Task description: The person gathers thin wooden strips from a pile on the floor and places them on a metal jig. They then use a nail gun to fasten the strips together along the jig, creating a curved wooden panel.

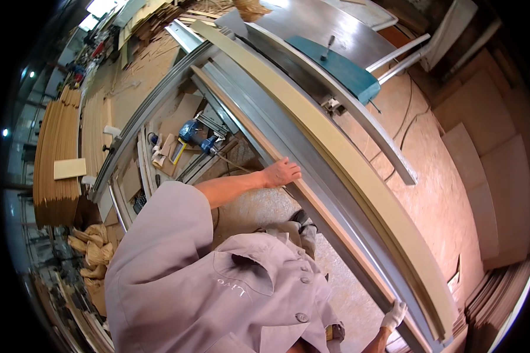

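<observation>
My bare left hand (pixel 281 172) is closed over a long, narrow brown wooden strip (pixel 330 219) at the near edge of the metal machine bed (pixel 312 154). Farther down the same strip, at the lower right, my right hand (pixel 394 315) in a pale glove also has its fingers bent over the edge; its thumb side is partly hidden. Beyond the strip and parallel to it lies a long pale yellow board (pixel 335 141), which looks curved through the lens.
A metal rail (pixel 388 154) and a teal guard (pixel 335 67) stand beyond the board. Blue power tools (pixel 197 132) lie on a shelf left of my forearm. Stacked boards (pixel 59 156) stand at the left, brown panels (pixel 483 176) at the right.
</observation>
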### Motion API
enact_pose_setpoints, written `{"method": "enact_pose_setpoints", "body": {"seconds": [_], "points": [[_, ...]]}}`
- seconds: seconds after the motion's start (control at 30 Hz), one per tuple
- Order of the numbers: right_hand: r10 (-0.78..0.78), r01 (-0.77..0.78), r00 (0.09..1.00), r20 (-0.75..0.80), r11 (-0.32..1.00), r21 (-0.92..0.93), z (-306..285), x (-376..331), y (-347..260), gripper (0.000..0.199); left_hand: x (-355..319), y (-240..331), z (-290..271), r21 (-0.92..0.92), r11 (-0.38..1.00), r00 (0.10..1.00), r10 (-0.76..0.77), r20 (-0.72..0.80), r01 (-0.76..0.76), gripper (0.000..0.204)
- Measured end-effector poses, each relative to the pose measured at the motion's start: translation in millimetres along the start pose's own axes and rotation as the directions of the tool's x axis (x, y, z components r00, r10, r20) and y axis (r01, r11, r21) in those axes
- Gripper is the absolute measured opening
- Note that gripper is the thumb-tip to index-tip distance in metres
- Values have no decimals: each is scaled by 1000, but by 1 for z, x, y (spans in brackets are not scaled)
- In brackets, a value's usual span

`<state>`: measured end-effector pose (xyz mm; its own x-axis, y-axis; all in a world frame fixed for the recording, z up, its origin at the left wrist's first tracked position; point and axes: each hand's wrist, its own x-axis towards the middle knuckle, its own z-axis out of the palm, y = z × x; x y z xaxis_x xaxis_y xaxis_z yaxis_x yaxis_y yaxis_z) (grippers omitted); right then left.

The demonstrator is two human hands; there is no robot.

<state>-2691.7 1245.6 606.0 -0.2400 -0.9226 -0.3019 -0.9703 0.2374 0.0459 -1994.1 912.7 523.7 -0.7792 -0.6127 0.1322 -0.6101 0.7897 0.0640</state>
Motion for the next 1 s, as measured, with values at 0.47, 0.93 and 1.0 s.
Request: {"method": "enact_pose_setpoints", "body": {"seconds": [0.47, 0.93, 1.0], "points": [[-75, 60, 991, 107, 989, 132, 34, 33, 20, 20, -25, -15, 13, -271, 962, 905, 76, 418, 44, 82], [-165, 183, 980, -109, 965, 187, 28, 2, 24, 62, -1, 18, 8, -257, 951, 910, -51, 412, 170, 78], [-145, 151, 989, -41, 963, 222, 24, 3, 33, 57, 3, 23, 8, -240, 953, 884, -52, 465, 183, 76]]}}
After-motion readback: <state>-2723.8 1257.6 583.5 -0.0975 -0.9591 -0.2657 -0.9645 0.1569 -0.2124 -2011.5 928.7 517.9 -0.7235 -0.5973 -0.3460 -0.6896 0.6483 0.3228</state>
